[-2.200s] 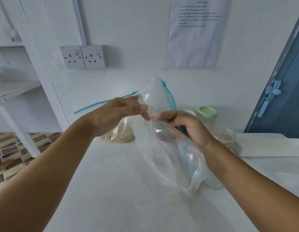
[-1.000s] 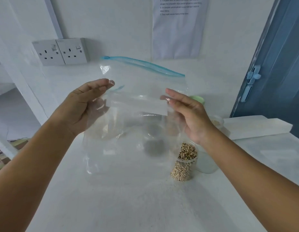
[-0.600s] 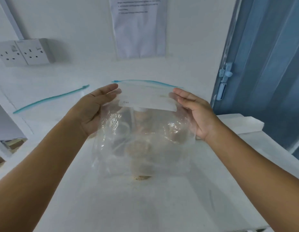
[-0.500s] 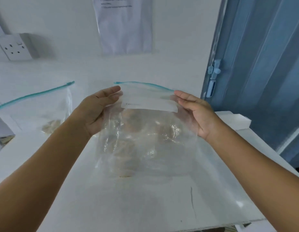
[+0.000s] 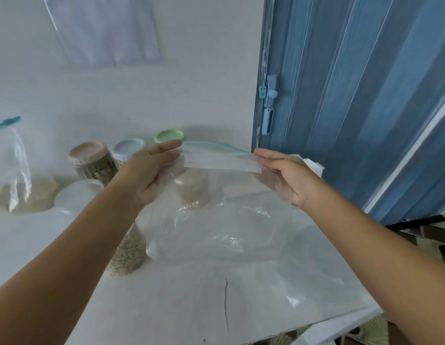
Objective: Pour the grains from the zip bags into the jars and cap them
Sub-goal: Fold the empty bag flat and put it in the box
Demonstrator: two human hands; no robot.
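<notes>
While both hands stretch the empty bag by its zip corners, left hand and right hand pinching it with near-straight fingers, several capped jars stand beyond the left fingers. One bag of grain, far left, looks unpoured; an uncapped jar sits below the left wrist.

The white surface (one dark crack at 6 o'clock) carries capped jars at 10 o'clock and a grain-filled zip bag at 9 o'clock.
</notes>
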